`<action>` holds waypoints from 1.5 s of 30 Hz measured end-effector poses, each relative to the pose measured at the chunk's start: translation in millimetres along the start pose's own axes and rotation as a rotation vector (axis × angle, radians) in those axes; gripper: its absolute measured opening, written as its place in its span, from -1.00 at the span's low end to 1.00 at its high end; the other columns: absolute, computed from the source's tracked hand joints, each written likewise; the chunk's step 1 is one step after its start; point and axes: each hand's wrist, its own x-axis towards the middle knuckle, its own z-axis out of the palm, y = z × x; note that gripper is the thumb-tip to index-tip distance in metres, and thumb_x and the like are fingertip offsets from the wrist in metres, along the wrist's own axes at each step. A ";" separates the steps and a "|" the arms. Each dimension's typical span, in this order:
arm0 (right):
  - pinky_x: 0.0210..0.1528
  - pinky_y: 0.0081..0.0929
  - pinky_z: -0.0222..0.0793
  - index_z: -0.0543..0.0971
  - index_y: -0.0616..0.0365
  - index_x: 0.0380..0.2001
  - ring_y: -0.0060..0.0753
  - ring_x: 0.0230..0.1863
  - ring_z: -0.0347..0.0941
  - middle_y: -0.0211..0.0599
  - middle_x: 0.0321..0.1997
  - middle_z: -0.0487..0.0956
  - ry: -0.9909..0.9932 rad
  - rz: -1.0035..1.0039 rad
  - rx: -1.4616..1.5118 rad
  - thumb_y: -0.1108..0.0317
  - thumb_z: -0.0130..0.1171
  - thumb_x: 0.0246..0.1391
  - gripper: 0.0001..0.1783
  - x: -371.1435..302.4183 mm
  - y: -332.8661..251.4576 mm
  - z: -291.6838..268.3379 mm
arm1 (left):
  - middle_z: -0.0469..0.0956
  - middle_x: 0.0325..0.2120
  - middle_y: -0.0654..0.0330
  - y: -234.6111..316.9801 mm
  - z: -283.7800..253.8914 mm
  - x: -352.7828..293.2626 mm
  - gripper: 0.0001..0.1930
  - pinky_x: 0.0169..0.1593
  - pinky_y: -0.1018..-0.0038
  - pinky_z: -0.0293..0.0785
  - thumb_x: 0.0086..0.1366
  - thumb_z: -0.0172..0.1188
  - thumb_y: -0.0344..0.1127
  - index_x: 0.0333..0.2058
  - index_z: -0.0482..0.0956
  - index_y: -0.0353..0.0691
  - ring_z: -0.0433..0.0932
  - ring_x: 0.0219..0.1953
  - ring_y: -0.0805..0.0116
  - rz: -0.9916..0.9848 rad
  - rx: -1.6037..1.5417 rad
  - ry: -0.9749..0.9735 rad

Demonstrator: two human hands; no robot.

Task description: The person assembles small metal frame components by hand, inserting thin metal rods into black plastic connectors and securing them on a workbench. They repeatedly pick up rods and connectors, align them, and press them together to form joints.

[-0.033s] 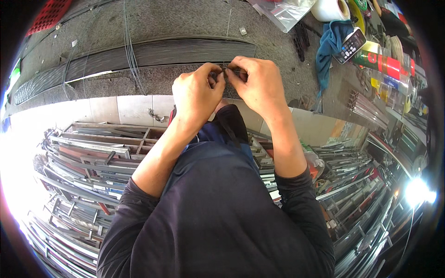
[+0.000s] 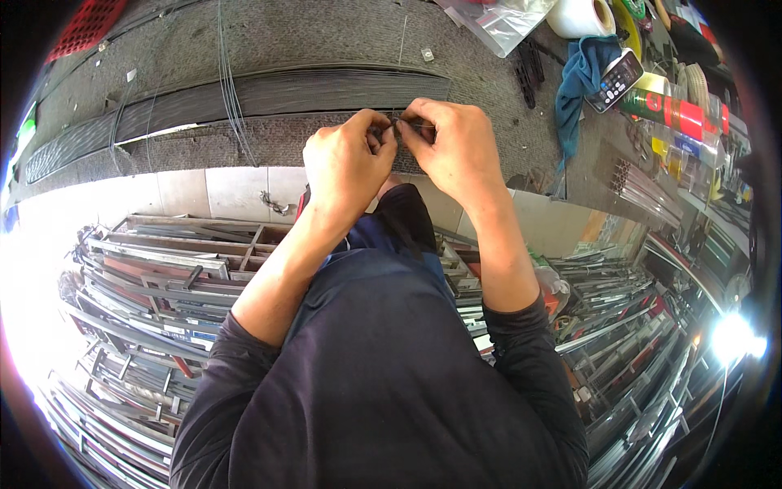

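My left hand (image 2: 349,159) and my right hand (image 2: 453,147) meet at the near edge of a long dark pleated mesh strip (image 2: 285,94), close to its right end. Both are closed, thumb against fingertips, in a fine pinch. A thin cord (image 2: 402,41) runs from the far side of the strip down toward the pinched fingertips. What else may sit between the fingers is too small to make out. Left of my hands, a bundle of thin cords (image 2: 226,81) crosses the strip and hangs over its near edge.
The strip lies on a grey carpeted bench (image 2: 481,90). To the right are a clear plastic bag (image 2: 505,24), a white roll (image 2: 580,16), a teal cloth (image 2: 578,81), a phone (image 2: 617,80) and a red-green can (image 2: 664,112). Metal profiles (image 2: 163,269) fill racks below.
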 end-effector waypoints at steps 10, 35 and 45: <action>-0.38 -0.17 0.50 0.80 0.21 -0.22 -0.03 -0.52 0.66 -0.06 -0.55 0.66 -0.068 0.115 -0.037 0.40 0.53 0.15 -0.84 -0.1 -8.2 -5.8 | 0.77 -0.56 0.20 -1.5 2.5 -3.1 -0.71 -0.35 0.39 0.68 0.23 0.62 -0.22 -0.08 0.90 -0.10 0.80 -0.53 0.30 0.033 -0.018 0.068; -0.20 -0.19 0.58 0.78 0.25 -0.19 -0.08 -0.32 0.72 -0.07 -0.35 0.73 -0.083 -0.005 0.033 0.43 0.51 0.21 -0.85 -0.6 2.0 -4.1 | 0.73 -0.60 0.21 4.9 -2.4 -1.2 -0.80 -0.33 0.34 0.69 0.11 0.61 -0.20 -0.31 0.85 -0.10 0.78 -0.53 0.24 -0.032 0.180 -0.041; -0.20 -0.20 0.58 0.69 0.21 0.06 -0.12 -0.28 0.71 -0.13 -0.21 0.76 0.039 -0.068 0.000 0.43 0.56 0.19 -0.61 -33.9 0.3 -11.1 | 0.54 -0.72 0.46 4.7 -32.0 -28.2 -0.86 -0.46 0.57 0.38 0.25 0.50 -0.35 -0.31 0.79 -0.30 0.43 -0.62 0.73 -0.404 -0.381 -0.308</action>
